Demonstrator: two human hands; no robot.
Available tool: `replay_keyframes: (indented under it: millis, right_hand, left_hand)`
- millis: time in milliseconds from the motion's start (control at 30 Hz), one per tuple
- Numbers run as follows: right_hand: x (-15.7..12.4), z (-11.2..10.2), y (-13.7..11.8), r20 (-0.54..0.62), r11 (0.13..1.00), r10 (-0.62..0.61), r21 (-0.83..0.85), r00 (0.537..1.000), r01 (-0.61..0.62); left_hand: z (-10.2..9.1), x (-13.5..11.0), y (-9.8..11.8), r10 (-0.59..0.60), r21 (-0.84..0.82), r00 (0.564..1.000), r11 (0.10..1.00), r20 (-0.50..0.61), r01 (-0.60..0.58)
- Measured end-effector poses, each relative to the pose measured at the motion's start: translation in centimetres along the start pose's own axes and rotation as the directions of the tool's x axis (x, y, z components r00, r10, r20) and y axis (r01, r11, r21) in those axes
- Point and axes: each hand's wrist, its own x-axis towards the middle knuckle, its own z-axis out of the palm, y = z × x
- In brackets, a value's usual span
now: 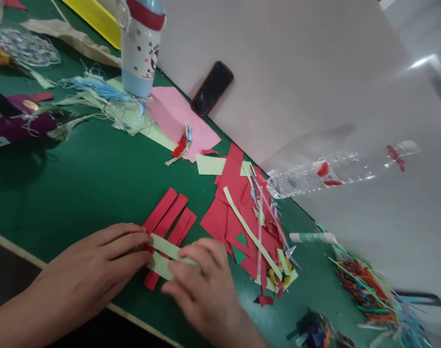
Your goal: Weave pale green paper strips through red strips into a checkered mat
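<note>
Several red paper strips point(169, 217) lie side by side on the green table point(78, 183), with pale green strips point(165, 247) laid across them. My left hand point(93, 270) rests flat on the table, fingers extended, its fingertips pressing the left end of the green strips. On the other side, my right hand point(206, 290) lies with curled fingers on the right end of those same strips, thumb and forefinger touching the paper. The lower ends of the red strips are partly hidden under both hands.
A heap of red and green paper scraps point(249, 227) with scissors lies to the right. A glue stick point(312, 237), a plastic bottle point(336, 171), a phone point(212, 88), pink paper point(177, 116), a spotted flask point(140, 48) and coloured shreds point(372, 290) surround the work.
</note>
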Motion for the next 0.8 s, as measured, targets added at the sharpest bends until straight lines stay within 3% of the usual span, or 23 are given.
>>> replay_keyframes:
  millis: [133, 467, 633, 800]
  right_hand:
    - [-1.3, 1.6, -2.0, 0.038, 1.000, -0.030, 0.000, 0.999, 0.030]
    - [-0.3, 3.0, -1.3, 0.031, 0.996, -0.049, -0.069, 0.998, 0.052]
    - [0.0, 2.6, -1.2, 0.000, 0.997, -0.070, -0.036, 0.998, 0.070]
    - [-0.2, 0.9, 0.9, -0.077, 0.997, 0.076, -0.023, 0.994, -0.078]
  left_hand:
    - [0.0, 0.1, 0.0, -0.017, -0.019, 1.000, 1.000, -0.019, 0.016]
    - [-0.4, 0.6, 0.4, -0.022, -0.049, 0.996, 0.999, -0.088, 0.018]
    - [-0.5, 0.7, 0.4, -0.016, -0.043, 0.995, 0.999, -0.094, 0.012]
    - [-0.4, 0.7, 0.4, -0.010, -0.032, 0.998, 0.999, -0.062, 0.008]
